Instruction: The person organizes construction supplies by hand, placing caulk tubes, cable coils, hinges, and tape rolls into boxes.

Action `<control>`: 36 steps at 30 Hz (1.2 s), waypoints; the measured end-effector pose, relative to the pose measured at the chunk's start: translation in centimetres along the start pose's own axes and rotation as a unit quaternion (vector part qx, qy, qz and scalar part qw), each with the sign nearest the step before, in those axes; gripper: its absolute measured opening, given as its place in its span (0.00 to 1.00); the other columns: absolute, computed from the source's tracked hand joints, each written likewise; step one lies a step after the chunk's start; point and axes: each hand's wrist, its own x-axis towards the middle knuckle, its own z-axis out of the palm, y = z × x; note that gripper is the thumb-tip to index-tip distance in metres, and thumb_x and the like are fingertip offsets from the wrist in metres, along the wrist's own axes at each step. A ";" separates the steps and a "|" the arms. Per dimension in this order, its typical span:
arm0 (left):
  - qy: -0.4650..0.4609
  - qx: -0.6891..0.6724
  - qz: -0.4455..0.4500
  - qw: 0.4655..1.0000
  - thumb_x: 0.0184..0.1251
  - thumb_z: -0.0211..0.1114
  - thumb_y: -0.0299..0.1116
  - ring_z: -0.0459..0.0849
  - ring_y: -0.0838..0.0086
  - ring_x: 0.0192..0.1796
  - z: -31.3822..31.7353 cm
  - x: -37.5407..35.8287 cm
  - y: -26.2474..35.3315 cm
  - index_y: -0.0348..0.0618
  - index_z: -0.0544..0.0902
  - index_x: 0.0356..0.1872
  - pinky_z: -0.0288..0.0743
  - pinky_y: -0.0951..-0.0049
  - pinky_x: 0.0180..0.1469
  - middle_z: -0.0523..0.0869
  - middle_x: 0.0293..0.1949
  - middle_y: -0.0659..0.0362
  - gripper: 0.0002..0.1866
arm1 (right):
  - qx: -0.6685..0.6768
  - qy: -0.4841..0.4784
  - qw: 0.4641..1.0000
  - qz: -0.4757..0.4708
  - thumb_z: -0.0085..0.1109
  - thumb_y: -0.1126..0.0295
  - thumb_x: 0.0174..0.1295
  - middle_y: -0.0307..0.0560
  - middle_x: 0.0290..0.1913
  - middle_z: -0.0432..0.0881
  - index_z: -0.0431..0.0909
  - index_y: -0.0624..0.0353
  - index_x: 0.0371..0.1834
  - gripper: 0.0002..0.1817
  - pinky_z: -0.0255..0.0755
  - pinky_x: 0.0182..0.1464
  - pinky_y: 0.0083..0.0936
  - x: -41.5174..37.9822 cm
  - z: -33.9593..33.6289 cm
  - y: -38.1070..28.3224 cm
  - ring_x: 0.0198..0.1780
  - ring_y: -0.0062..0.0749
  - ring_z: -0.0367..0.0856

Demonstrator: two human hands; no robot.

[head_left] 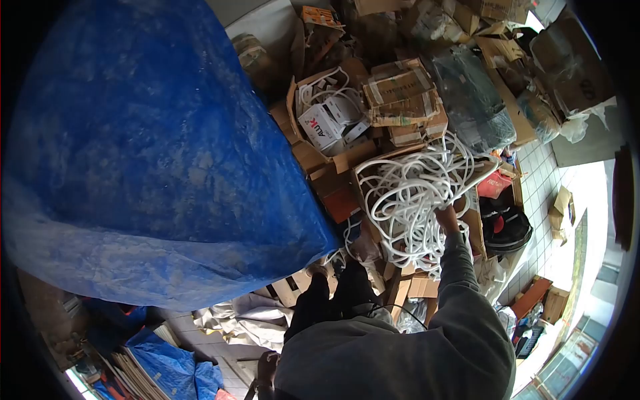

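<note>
A tangled heap of white tubing [417,190] fills an open cardboard box [475,223] in front of me and spills over its near side. My right hand [447,217] reaches out to the heap's right part, its fingers closed around some of the white tubing. Low in the view, beside my body, hangs my left hand [268,367]. Its fingers look curled; anything inside them is hidden. A dark strip shows next to that wrist.
A large blue tarpaulin [167,153] covers a bulky pile on the left. Beyond the tubing stand a carton with white packages [327,123], taped cardboard boxes [403,93] and a plastic-wrapped bundle [473,100]. A black bag [507,230] lies to the right.
</note>
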 end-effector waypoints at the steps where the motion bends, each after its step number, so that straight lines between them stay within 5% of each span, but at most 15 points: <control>1: 0.002 -0.008 0.008 1.000 0.66 0.65 0.29 0.87 0.65 0.44 -0.1 0.7 -0.9 0.39 0.83 0.50 0.81 0.67 0.47 0.88 0.42 0.51 0.13 | -0.005 0.013 0.999 0.038 0.74 0.60 0.51 0.68 0.54 0.84 0.73 0.68 0.63 0.37 0.75 0.58 0.42 2.4 2.1 8.4 0.59 0.59 0.82; 2: 0.031 0.006 0.025 0.999 0.66 0.65 0.29 0.87 0.63 0.44 -0.1 1.7 -2.5 0.38 0.82 0.50 0.82 0.66 0.47 0.88 0.42 0.50 0.13 | -0.054 0.017 0.995 0.085 0.76 0.59 0.47 0.69 0.56 0.82 0.70 0.70 0.66 0.43 0.74 0.61 0.41 -1.0 0.8 3.5 0.61 0.60 0.80; 3: 0.059 0.021 0.042 0.997 0.65 0.65 0.30 0.87 0.62 0.43 0.0 2.9 -4.5 0.38 0.82 0.50 0.82 0.65 0.47 0.88 0.42 0.49 0.14 | -0.050 0.024 0.994 0.091 0.75 0.61 0.46 0.69 0.56 0.82 0.70 0.69 0.67 0.43 0.74 0.62 0.41 0.6 2.3 10.1 0.61 0.58 0.80; 6: 0.142 0.071 0.090 0.983 0.64 0.66 0.30 0.87 0.58 0.42 -0.8 6.3 -8.8 0.37 0.82 0.51 0.82 0.62 0.47 0.87 0.43 0.47 0.16 | -0.052 0.033 0.997 0.055 0.56 0.68 0.51 0.74 0.49 0.83 0.76 0.72 0.57 0.28 0.75 0.57 0.42 -4.2 1.5 7.2 0.54 0.62 0.82; 7: 0.135 0.040 0.051 0.989 0.62 0.68 0.31 0.86 0.53 0.47 -2.9 4.7 -0.3 0.35 0.81 0.53 0.80 0.57 0.52 0.85 0.47 0.45 0.19 | -0.108 0.084 0.990 0.043 0.53 0.68 0.52 0.75 0.47 0.83 0.78 0.72 0.52 0.25 0.76 0.54 0.44 -4.6 2.0 8.3 0.52 0.64 0.82; 9: 0.221 0.139 0.207 0.943 0.63 0.67 0.29 0.79 0.52 0.60 -6.3 6.9 3.7 0.34 0.76 0.59 0.72 0.56 0.62 0.82 0.54 0.43 0.23 | -0.188 -0.026 0.981 0.033 0.57 0.66 0.56 0.70 0.46 0.85 0.81 0.71 0.52 0.23 0.77 0.51 0.41 -5.7 1.4 7.7 0.50 0.57 0.85; 12: 0.298 0.066 0.341 0.889 0.66 0.62 0.26 0.73 0.46 0.67 -13.7 7.4 17.7 0.33 0.74 0.61 0.64 0.54 0.71 0.76 0.62 0.42 0.22 | -0.104 0.101 0.989 -0.002 0.59 0.64 0.55 0.72 0.47 0.85 0.81 0.72 0.53 0.25 0.76 0.56 0.44 -10.2 2.2 -0.7 0.51 0.62 0.84; 15: 0.412 0.170 0.504 0.740 0.72 0.59 0.31 0.70 0.49 0.72 -21.7 2.7 32.2 0.38 0.76 0.61 0.63 0.49 0.71 0.73 0.68 0.44 0.19 | -0.041 0.094 0.994 0.024 0.62 0.63 0.55 0.69 0.46 0.86 0.81 0.67 0.55 0.26 0.77 0.54 0.43 -15.1 1.6 -12.9 0.49 0.60 0.85; 17: 0.480 0.212 0.601 0.603 0.76 0.57 0.39 0.67 0.46 0.74 -26.0 -2.3 41.1 0.36 0.76 0.60 0.62 0.44 0.71 0.72 0.68 0.43 0.20 | -0.065 0.158 0.980 -0.103 0.63 0.63 0.55 0.67 0.44 0.86 0.82 0.65 0.54 0.25 0.78 0.51 0.44 -10.8 3.5 -8.4 0.47 0.60 0.86; 22: 0.647 0.317 0.610 0.329 0.78 0.55 0.51 0.69 0.55 0.73 -33.5 -10.5 60.1 0.40 0.76 0.65 0.67 0.52 0.70 0.74 0.68 0.48 0.27 | -0.042 0.161 0.975 -0.145 0.66 0.65 0.53 0.69 0.46 0.85 0.82 0.66 0.50 0.22 0.77 0.53 0.47 -4.9 4.1 -17.5 0.51 0.62 0.84; 24: 0.670 0.331 0.590 0.306 0.78 0.54 0.52 0.75 0.58 0.69 -36.7 -8.5 66.7 0.44 0.75 0.68 0.68 0.58 0.69 0.73 0.70 0.50 0.28 | 0.041 0.130 0.986 -0.093 0.66 0.62 0.54 0.69 0.47 0.85 0.81 0.67 0.52 0.24 0.77 0.53 0.47 0.4 5.1 -17.4 0.52 0.63 0.83; 28: 0.714 0.279 0.491 0.415 0.78 0.52 0.57 0.78 0.59 0.66 -40.0 -4.0 70.8 0.41 0.73 0.70 0.69 0.60 0.70 0.76 0.68 0.49 0.33 | 0.000 0.144 0.985 -0.092 0.68 0.56 0.57 0.67 0.50 0.84 0.78 0.63 0.58 0.29 0.75 0.56 0.42 3.9 3.9 -23.9 0.55 0.60 0.82; 30: 0.686 0.226 0.551 0.417 0.73 0.57 0.61 0.82 0.57 0.35 -34.7 -6.9 71.0 0.31 0.82 0.48 0.73 0.52 0.39 0.84 0.40 0.37 0.34 | 0.045 0.143 0.986 -0.078 0.65 0.57 0.57 0.71 0.54 0.82 0.77 0.65 0.60 0.30 0.73 0.60 0.44 8.2 4.3 -23.5 0.59 0.62 0.79; 34: 0.713 0.233 0.498 0.435 0.77 0.54 0.58 0.79 0.49 0.35 -34.3 -6.0 72.0 0.30 0.81 0.42 0.72 0.52 0.38 0.81 0.34 0.40 0.32 | 0.250 0.116 0.958 0.081 0.70 0.53 0.57 0.69 0.59 0.78 0.69 0.73 0.64 0.40 0.71 0.62 0.40 13.8 3.9 -25.3 0.62 0.58 0.78; 36: 0.761 0.229 0.500 0.346 0.78 0.52 0.57 0.78 0.52 0.33 -34.0 -5.2 72.4 0.30 0.80 0.38 0.71 0.54 0.36 0.80 0.32 0.43 0.32 | 0.358 0.096 0.920 0.126 0.71 0.52 0.57 0.69 0.61 0.76 0.67 0.73 0.65 0.41 0.70 0.64 0.40 17.3 5.0 -23.7 0.63 0.59 0.76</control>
